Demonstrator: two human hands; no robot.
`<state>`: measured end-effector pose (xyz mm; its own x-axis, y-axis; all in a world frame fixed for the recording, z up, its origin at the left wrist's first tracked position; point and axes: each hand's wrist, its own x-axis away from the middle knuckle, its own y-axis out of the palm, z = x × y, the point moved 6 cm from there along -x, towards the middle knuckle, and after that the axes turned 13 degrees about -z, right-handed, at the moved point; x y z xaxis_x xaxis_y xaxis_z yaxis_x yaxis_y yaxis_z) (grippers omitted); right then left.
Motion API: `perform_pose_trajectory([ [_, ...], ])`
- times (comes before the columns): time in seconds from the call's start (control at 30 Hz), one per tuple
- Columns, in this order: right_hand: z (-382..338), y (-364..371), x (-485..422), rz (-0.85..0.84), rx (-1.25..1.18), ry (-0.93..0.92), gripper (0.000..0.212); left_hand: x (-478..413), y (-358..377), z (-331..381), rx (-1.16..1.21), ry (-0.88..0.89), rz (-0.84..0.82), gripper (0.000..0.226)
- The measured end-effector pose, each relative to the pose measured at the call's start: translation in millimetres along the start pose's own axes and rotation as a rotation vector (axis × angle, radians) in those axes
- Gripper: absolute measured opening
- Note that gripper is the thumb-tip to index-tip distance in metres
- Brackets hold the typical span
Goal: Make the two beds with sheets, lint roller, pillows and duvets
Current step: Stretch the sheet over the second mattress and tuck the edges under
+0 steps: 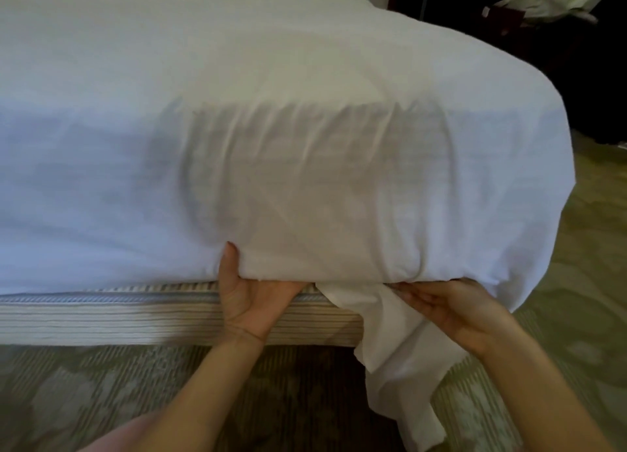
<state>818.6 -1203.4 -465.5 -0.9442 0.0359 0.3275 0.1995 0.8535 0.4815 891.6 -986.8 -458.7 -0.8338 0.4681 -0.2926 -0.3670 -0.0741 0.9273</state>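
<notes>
Sheet, white, lies spread over the top of the bed and down its near side. One loose flap hangs past the striped base toward the patterned carpet. Left hand, palm up, grasps the sheet-covered lower edge, with the thumb pressed on the cloth in front and the fingers hidden underneath. Right hand is released, its straight fingers lying against the hanging flap just where it leaves the underside. At the upper right, well apart, crumpled white linen sits on dark furniture.
</notes>
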Motion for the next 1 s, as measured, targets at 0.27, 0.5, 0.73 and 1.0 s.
perform_pose_trajectory([
  [0.27, 4, -42, 47, -0.047, 0.959, 0.588, 0.010, 2, -3, -1, -0.029, 0.024, 0.028, 0.073],
  [0.5, 32, -41, 21, 0.254, 0.759, 0.337, 0.038, 6, -3, 0, 0.000, 0.058, 0.138, 0.076],
  [0.73, -6, -71, 27, 0.448, 0.944, 0.109, 0.017, 7, 0, -2, -0.020, 0.067, 0.173, 0.074],
  [1.0, -64, -129, 9, 0.655, 0.497, -0.249, 0.026, 6, 4, -2, -0.026, 0.062, 0.098, 0.068],
])
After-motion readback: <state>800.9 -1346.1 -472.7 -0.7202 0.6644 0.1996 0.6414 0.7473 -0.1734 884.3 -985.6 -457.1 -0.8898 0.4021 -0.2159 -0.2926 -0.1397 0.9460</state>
